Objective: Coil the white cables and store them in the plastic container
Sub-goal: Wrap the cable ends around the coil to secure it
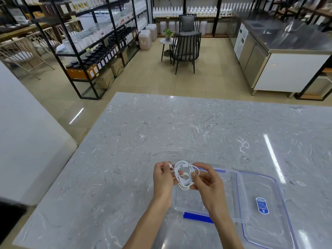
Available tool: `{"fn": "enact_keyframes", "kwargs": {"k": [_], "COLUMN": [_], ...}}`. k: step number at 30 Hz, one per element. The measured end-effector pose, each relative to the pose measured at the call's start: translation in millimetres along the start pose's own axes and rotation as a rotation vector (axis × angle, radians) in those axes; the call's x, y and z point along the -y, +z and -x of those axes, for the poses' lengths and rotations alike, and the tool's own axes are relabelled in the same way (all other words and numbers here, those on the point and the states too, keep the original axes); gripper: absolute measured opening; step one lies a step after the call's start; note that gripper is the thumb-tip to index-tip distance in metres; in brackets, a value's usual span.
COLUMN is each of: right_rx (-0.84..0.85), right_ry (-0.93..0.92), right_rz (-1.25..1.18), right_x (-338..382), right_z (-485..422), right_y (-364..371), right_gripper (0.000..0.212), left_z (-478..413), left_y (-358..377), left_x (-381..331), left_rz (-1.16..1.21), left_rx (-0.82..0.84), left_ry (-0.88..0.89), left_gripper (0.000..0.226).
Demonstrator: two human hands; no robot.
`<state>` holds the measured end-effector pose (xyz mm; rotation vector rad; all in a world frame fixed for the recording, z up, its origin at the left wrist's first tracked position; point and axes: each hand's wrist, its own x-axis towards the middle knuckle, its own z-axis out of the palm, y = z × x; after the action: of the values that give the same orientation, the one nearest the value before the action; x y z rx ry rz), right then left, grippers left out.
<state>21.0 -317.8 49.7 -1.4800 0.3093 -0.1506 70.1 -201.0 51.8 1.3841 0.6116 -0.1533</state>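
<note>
A: Gripping the white cable coil (185, 175) two-handed: pinched at the loose end by the left hand (162, 178), clamped round the loops by the right hand (206, 184). Held just above the open plastic container (231, 174) on the table (161, 132).
B: Step?
A: Finishing the coil, by the look of it. Not stored yet.
B: Next?
A: Probably tuck the end in, then lower into the container without loosening the loops. Lid (269, 191) just beside, on the right.
</note>
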Motion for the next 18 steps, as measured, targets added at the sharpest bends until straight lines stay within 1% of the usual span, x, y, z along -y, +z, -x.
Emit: {"fn": "enact_keyframes", "kwargs": {"k": [4,7,9,11,13,15,16,18], "right_rx": [-0.066,-0.082,-0.091,-0.116,-0.149,-0.171,-0.181,-0.201], "right_ry": [-0.031,-0.011,0.006,0.012,0.022,0.021,0.011,-0.023], "right_rz": [0.030,0.031,0.050,0.098,0.144,0.178,0.203,0.234], "right_x": [-4.2,-7.6,-9.0,-11.4,-13.9,-16.5,-16.9,-16.0], "right_z": [1.4,0.0,-0.4,-1.1,-3.4,-5.6,-5.8,-4.6], "right_y": [9.1,12.2,14.0,13.6,9.7,5.7,5.0,6.2], "right_gripper": [0.018,0.016,0.019,0.020,0.017,0.017,0.017,0.019], "left_z": [1.2,1.3,0.9,2.1,3.7,4.7,5.0,7.2], "left_y": [3.9,3.0,1.2,-2.2,-6.1,-10.7,-12.2,-13.6], "left_x": [1.6,-0.4,-1.7,-2.6,-4.1,-3.3,-2.8,-4.4], "left_rz": [-0.143,-0.135,-0.123,-0.118,-0.128,-0.192,-0.196,-0.135], "left_rx": [-0.110,-0.164,-0.160,-0.046,0.133,0.253,0.284,0.315], "left_ry": [0.184,0.260,0.286,0.297,0.275,0.261,0.254,0.244], "left_gripper": [0.015,0.015,0.015,0.015,0.003,0.020,0.027,0.031]}}
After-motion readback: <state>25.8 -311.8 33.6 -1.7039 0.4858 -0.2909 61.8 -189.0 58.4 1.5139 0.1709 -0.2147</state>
